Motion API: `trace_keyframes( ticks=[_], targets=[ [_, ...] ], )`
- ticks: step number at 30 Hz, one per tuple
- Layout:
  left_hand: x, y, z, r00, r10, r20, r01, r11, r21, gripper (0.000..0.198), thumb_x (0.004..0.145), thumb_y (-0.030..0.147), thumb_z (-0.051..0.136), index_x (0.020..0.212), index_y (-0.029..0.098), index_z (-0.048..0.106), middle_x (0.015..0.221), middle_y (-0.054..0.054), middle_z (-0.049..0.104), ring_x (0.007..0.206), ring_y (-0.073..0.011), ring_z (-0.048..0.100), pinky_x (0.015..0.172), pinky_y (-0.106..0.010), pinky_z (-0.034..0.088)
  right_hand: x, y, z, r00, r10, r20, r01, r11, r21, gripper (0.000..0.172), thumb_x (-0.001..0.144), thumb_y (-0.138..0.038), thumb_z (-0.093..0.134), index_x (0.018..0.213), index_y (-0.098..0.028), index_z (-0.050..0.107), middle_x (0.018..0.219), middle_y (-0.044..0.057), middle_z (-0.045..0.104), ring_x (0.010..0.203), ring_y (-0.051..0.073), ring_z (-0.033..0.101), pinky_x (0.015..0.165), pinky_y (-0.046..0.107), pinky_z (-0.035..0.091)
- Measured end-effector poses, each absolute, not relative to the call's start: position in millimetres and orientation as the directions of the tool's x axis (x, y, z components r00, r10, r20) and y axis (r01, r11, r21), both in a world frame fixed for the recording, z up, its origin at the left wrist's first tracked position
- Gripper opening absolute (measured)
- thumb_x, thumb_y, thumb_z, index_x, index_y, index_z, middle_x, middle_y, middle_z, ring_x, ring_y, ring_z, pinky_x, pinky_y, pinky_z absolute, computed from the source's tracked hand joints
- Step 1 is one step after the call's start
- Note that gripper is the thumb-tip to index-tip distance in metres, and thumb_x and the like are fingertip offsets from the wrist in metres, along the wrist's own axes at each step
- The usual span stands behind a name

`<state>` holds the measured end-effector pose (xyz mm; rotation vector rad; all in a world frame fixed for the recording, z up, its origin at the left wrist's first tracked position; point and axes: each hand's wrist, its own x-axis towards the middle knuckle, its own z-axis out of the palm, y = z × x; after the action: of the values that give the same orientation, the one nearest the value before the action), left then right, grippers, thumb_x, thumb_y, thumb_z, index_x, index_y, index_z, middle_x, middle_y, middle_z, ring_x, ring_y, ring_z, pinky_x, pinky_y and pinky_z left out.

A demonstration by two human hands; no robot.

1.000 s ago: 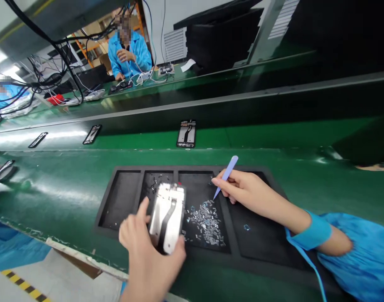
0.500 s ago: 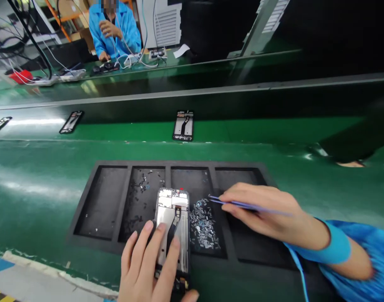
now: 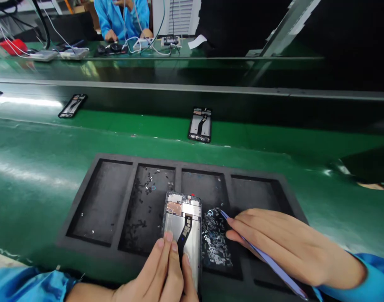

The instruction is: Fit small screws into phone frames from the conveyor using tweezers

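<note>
My left hand (image 3: 157, 270) rests on a phone mid-frame (image 3: 192, 239), a silver panel in a dark rim with a black ribbon cable (image 3: 186, 233) running down it. Its fingers press on the panel's lower part; whether the thumb grips an edge I cannot tell. In my right hand (image 3: 273, 243) is a pair of purple tweezers (image 3: 267, 260), pinched between thumb and fingers. Their tips touch or hover just over a heap of tiny metallic parts (image 3: 215, 239) right of the phone. Whether a part sits between the tips is too small to tell.
Under the phone lies a black foam tray (image 3: 133, 197) with several compartments, some holding scattered small parts. Farther back on the green bench lie more phone frames (image 3: 200, 125) (image 3: 72, 105). Beyond a raised ledge, a person in blue (image 3: 122, 21) sits among cables and devices.
The tweezers' tips have come down onto or near the heap of parts. My left hand has shifted on the phone frame, its fingers drawn closer together. The view has tilted.
</note>
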<state>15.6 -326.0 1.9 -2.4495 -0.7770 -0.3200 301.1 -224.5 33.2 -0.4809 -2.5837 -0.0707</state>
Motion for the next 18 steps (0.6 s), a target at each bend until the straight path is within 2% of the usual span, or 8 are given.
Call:
trace_keyframes(
  ticks=[3,5,9,14,16,18],
  targets=[
    [16,-326,1,0.842,0.420,0.339,0.539,-0.687,-0.488,0.019,0.097,0.027,0.059,0.111,0.015,0.064,0.101,-0.006,0.076,0.096,-0.0237,0.076,0.097,-0.033,0.057,299,-224,35,-0.822,0.335,0.461,0.343,0.937,-0.069,0.017,0.096,-0.013,0.061,0.110,-0.018,0.069,0.077,0.006,0.076,0.067,0.023,0.072,0.062,0.035,0.065],
    [18,-326,-1,0.847,0.409,0.339,0.531,-0.674,-0.513,0.017,0.098,0.028,0.060,0.110,0.016,0.064,0.099,-0.004,0.076,0.094,-0.0220,0.076,0.096,-0.032,0.056,299,-225,37,-0.839,0.329,0.433,0.330,0.941,-0.076,0.017,0.097,-0.013,0.058,0.110,-0.017,0.069,0.077,0.007,0.076,0.067,0.023,0.071,0.061,0.035,0.065],
    [24,-329,-8,0.790,0.445,0.421,0.611,-0.621,-0.491,0.016,0.097,0.029,0.064,0.107,0.016,0.062,0.099,-0.003,0.075,0.094,-0.0234,0.076,0.102,-0.037,0.053,295,-225,39,-0.877,0.311,0.366,0.315,0.948,-0.051,0.019,0.099,-0.014,0.053,0.111,-0.011,0.069,0.080,0.010,0.076,0.069,0.023,0.072,0.061,0.037,0.065],
    [25,-329,-17,0.794,0.416,0.443,0.605,-0.612,-0.509,0.016,0.100,0.031,0.061,0.105,0.016,0.062,0.098,-0.003,0.074,0.096,-0.0236,0.075,0.110,-0.044,0.047,285,-223,40,-0.898,0.270,0.347,0.284,0.959,-0.011,0.018,0.099,-0.009,0.052,0.107,-0.006,0.067,0.076,0.010,0.074,0.066,0.024,0.071,0.061,0.038,0.063],
    [23,-327,-17,0.799,0.402,0.447,0.598,-0.610,-0.520,0.017,0.100,0.032,0.061,0.106,0.016,0.062,0.098,-0.003,0.073,0.096,-0.0237,0.075,0.110,-0.045,0.046,287,-223,40,-0.891,0.281,0.355,0.276,0.959,-0.065,0.018,0.099,-0.008,0.051,0.107,-0.008,0.067,0.074,0.008,0.074,0.065,0.022,0.071,0.060,0.036,0.062],
    [20,-325,-15,0.803,0.389,0.452,0.592,-0.606,-0.531,0.018,0.098,0.032,0.063,0.107,0.016,0.062,0.099,-0.003,0.072,0.095,-0.0237,0.074,0.108,-0.044,0.048,293,-225,43,-0.805,0.439,0.399,0.384,0.898,-0.214,0.016,0.100,-0.015,0.054,0.104,-0.017,0.070,0.075,0.004,0.075,0.064,0.020,0.072,0.058,0.032,0.062]
  ],
)
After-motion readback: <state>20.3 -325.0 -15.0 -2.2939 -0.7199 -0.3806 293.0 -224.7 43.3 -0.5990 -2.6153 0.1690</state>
